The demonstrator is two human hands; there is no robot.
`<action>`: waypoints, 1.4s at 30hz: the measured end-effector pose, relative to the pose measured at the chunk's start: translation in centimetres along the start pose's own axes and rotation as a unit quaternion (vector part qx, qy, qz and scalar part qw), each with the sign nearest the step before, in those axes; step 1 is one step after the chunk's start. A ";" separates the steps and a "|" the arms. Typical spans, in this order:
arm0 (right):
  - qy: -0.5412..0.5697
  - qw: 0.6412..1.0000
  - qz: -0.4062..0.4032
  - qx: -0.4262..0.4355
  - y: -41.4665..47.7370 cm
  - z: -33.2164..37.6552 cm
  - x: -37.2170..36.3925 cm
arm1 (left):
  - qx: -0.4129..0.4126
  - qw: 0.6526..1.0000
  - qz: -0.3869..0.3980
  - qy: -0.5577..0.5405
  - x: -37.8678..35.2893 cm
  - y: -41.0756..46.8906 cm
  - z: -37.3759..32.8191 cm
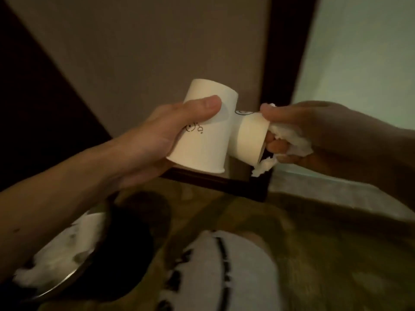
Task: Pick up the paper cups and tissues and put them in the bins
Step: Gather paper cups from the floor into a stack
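Observation:
My left hand (157,140) grips a white paper cup (202,144) held upside down, its rim pointing down, thumb across its side. My right hand (314,140) holds a second paper cup (249,140) lying sideways, thumb on its rim and fingers inside the mouth, together with crumpled white tissue (292,142) that hangs out below. The two cups touch at mid-height in front of me. Below my left forearm stands a dark round bin (125,254) with white tissues (65,250) inside it.
A brown wall and a dark door frame (283,86) are straight ahead, with a pale surface at right. A dark skirting board (215,182) runs along the floor. A white slipper with black marks (224,272) lies on the brownish floor beside the bin.

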State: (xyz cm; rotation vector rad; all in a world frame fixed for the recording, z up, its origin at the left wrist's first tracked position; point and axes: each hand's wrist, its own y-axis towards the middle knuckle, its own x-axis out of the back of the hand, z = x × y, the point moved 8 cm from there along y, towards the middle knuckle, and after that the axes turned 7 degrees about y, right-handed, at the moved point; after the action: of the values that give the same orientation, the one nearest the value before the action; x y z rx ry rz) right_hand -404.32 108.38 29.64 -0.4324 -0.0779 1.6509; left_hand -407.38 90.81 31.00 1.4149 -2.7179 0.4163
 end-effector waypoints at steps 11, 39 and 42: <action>-0.077 0.977 0.199 0.020 9.7 -8.4 -29.7 | 0.027 0.955 -0.295 0.010 22.2 -19.2 8.1; -0.271 0.949 0.039 0.159 16.8 -14.5 -33.2 | 0.036 0.797 -0.468 0.379 24.4 -21.5 22.6; -0.305 0.942 0.063 0.126 17.2 -15.7 -33.3 | 0.016 0.830 -0.407 0.381 24.2 -18.9 21.5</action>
State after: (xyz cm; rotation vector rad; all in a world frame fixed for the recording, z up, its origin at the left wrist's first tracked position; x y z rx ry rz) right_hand -413.39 70.60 17.73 0.2864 -0.3016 1.8424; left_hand -404.36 55.60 18.37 1.7340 -1.3415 0.7327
